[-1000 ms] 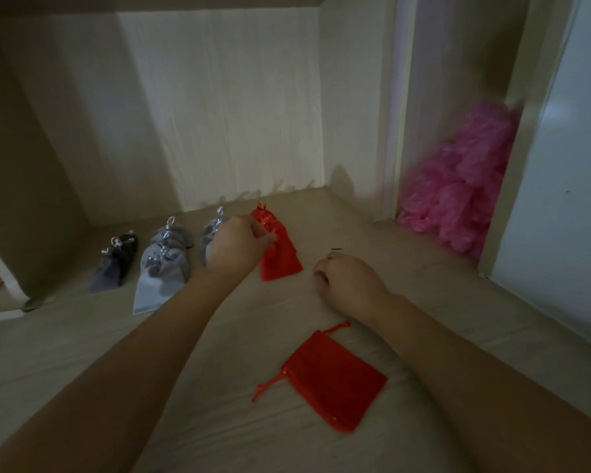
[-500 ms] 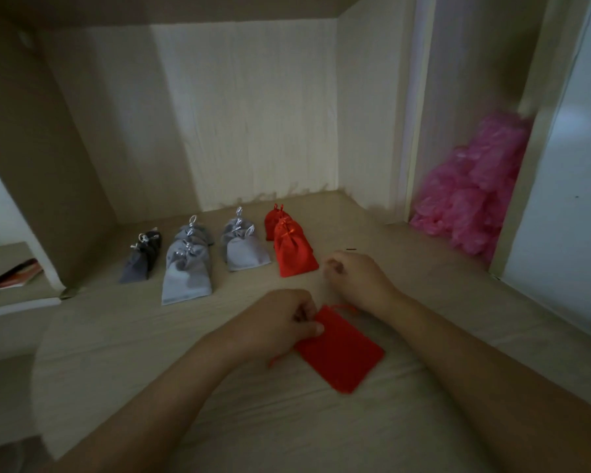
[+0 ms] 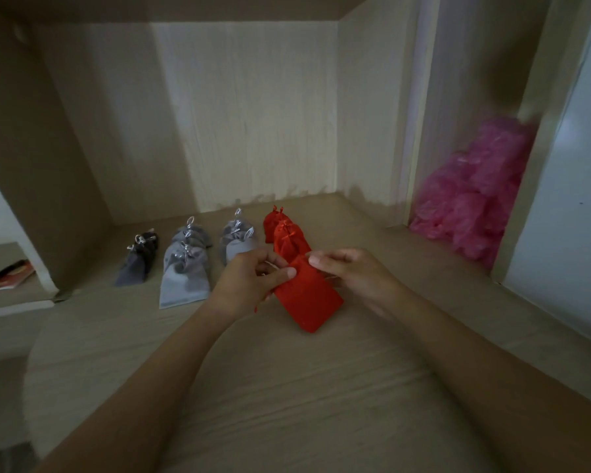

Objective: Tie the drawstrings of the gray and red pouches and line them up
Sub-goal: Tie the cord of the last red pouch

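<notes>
"Red cloth, plain on the face that shows. That's the red pouch [image 3: 307,298] between the hands. Any lettering anywhere?"

"The only printed thing is a red-and-white booklet [image 3: 7,276] on a low shelf far off to the left of the left hand, and its print is too blurred to read."

"How do the hands sit?"

"Both forearms reach in from the near edge and meet over the desk [image 3: 287,387]. The left hand [image 3: 253,279] is curled, with thumb and forefinger pinching the pouch's upper left edge. A thin red drawstring [image 3: 257,307] hangs below that hand. The right hand [image 3: 352,274] has bent fingers, their tips gripping the pouch's upper right corner; how its thumb lies I cannot tell."

"And the pouch itself?"

"Held slanted, with its mouth end toward the far wall and its lower corner close to the desk — whether it touches, I cannot tell."

"What lies around?"

"Just beyond the hands are two red pouches [image 3: 289,238] with cinched necks, one behind the other. Left of the left hand are gray pouches [image 3: 185,278] in short files with silvery cords at their necks, and furthest left a dark gray pouch [image 3: 139,257]. Well to the right of the right hand, in a side compartment — a heap of pink plastic [image 3: 475,199]."
</notes>
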Tool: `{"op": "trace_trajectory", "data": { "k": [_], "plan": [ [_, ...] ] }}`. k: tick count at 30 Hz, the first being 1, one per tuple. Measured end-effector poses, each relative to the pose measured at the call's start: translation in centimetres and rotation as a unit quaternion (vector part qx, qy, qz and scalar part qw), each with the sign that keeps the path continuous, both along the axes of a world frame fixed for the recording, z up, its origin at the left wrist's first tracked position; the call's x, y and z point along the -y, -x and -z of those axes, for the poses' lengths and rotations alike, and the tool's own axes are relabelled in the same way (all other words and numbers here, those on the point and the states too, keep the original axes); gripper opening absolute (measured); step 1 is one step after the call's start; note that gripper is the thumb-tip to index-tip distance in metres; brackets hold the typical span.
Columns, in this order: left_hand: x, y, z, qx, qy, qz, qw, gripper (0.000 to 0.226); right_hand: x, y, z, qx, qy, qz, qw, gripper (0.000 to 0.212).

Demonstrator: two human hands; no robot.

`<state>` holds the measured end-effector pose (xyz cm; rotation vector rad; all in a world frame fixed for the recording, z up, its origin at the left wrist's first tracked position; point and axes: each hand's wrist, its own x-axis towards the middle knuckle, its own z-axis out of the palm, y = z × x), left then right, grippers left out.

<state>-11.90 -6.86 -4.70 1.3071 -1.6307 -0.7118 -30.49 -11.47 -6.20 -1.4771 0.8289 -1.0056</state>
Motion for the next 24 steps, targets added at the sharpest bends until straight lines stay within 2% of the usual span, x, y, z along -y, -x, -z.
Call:
{"op": "trace_trajectory", "data": {
  "k": [5,12,14,16,18,20,24],
  "plan": [
    [0.5,-0.6,0.4,-0.014,-0.01,0.021,1.0,0.012,0.0,-0.7,0.3,0.023,0.015,0.031,0.999,0.021],
    [0.5,-1.9,0.5,-0.073,-0.038,0.077,0.994,0.033,0.3,-0.6,0.5,0.01,0.076,0.094,0.993,0.013],
    [0.3,-2.1,0.2,-0.067,-0.041,0.073,0.994,0.027,0.5,-0.6,0.6,-0.007,0.102,0.102,0.989,0.018],
    [-0.1,-2.2,-0.1,-0.046,-0.042,0.042,0.997,0.007,0.5,-0.5,0.4,-0.034,0.134,0.115,0.984,0.02],
    [-0.3,-2.5,-0.4,0.0,-0.024,0.003,1.0,0.018,0.7,-0.1,0.2,-0.058,0.16,0.15,0.974,0.023],
    [-0.4,-2.8,-0.6,0.021,-0.009,-0.025,0.999,0.031,0.9,0.3,0.1,-0.07,0.168,0.193,0.964,0.037],
    [-0.2,-3.2,-0.7,-0.045,0.0,-0.036,0.998,0.042,1.1,0.6,-0.1,-0.038,0.143,0.241,0.959,0.05]
  ]
}}
